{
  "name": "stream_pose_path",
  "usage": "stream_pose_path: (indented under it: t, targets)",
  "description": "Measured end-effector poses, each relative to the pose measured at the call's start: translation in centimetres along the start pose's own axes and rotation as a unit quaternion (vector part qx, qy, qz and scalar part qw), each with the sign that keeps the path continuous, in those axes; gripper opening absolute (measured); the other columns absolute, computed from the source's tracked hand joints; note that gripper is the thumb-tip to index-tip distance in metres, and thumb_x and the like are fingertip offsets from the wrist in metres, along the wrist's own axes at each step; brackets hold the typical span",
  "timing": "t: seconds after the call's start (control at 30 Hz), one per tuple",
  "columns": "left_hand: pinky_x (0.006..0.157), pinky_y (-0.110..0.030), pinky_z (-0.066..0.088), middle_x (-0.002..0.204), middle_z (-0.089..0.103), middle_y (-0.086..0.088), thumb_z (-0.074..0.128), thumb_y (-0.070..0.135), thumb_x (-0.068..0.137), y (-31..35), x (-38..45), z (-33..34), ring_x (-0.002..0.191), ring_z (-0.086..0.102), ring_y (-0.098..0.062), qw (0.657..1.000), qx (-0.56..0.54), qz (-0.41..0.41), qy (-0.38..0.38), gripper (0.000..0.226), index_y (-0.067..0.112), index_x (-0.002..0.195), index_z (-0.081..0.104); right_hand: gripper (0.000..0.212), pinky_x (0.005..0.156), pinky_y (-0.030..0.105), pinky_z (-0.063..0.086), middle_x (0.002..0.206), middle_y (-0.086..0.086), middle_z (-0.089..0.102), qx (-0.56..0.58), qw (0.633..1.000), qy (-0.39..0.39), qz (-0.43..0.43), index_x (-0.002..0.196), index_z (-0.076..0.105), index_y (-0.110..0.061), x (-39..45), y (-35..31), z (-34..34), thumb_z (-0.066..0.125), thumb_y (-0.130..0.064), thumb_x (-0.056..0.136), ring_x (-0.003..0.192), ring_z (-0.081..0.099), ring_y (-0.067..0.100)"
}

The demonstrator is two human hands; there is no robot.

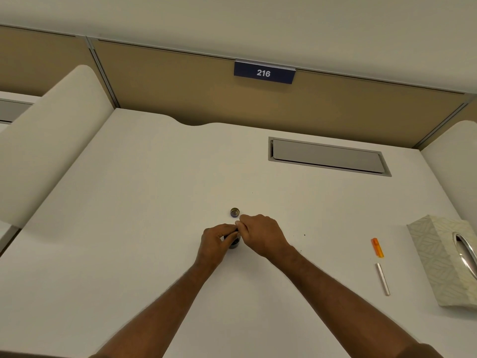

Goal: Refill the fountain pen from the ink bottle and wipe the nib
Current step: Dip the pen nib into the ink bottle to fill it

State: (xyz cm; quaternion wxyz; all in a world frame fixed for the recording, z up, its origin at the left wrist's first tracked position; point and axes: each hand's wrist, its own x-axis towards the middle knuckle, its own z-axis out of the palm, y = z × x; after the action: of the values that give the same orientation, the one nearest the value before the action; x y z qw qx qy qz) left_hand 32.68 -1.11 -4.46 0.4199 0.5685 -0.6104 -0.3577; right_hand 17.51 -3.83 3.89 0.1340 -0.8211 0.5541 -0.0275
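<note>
A small dark ink bottle [234, 243] stands on the white desk [154, 202], mostly hidden between my hands. My left hand [215, 242] is wrapped around its left side. My right hand [260, 233] is pinched over the bottle's top on something small that my fingers hide; it may be the pen's nib section. The bottle's round cap [235, 212] lies just behind the hands, open side up. To the right lie an orange pen part [377, 247] and a silver pen barrel [383, 279].
A patterned tissue box [444, 259] sits at the desk's right edge, beside the pen parts. A grey cable hatch [327, 156] is set into the desk at the back right. Beige partition panels with a "216" sign [263, 73] stand behind.
</note>
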Motion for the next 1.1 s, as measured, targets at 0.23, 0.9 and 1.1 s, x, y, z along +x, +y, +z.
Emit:
stream_pose_path:
  t: [0.23, 0.9, 1.1]
  targets:
    - [0.086, -0.029, 0.058, 0.098, 0.076, 0.012, 0.069, 0.019, 0.090, 0.0, 0.0, 0.0, 0.090, 0.071, 0.000, 1.000, -0.006, 0.000, 0.000, 0.016, 0.020, 0.102, 0.078, 0.035, 0.064, 0.033, 0.038, 0.099, 0.002, 0.065, -0.008, 0.998, -0.012, -0.064, 0.124, 0.050, -0.019, -0.3, 0.9, -1.1, 0.033, -0.040, 0.103, 0.078, 0.057, 0.023]
    - [0.086, -0.027, 0.057, 0.099, 0.077, 0.009, 0.069, 0.019, 0.090, 0.2, -0.1, 0.0, 0.090, 0.071, -0.002, 1.000, -0.013, -0.005, 0.001, 0.017, 0.019, 0.104, 0.078, 0.030, 0.062, 0.037, 0.042, 0.096, 0.007, 0.065, -0.079, 0.994, -0.025, -0.078, 0.120, 0.052, -0.013, 0.1, 0.4, -1.0, 0.035, -0.031, 0.103, 0.071, 0.050, 0.022]
    - [0.087, -0.027, 0.057, 0.100, 0.077, 0.008, 0.068, 0.021, 0.090, 0.1, -0.1, 0.0, 0.091, 0.071, -0.003, 1.000, -0.007, -0.002, 0.001, 0.016, 0.020, 0.103, 0.078, 0.037, 0.066, 0.042, 0.051, 0.100, 0.002, 0.061, -0.048, 0.995, -0.011, -0.092, 0.126, 0.047, -0.019, -0.1, 1.1, -0.9, 0.029, -0.043, 0.103, 0.080, 0.061, 0.025]
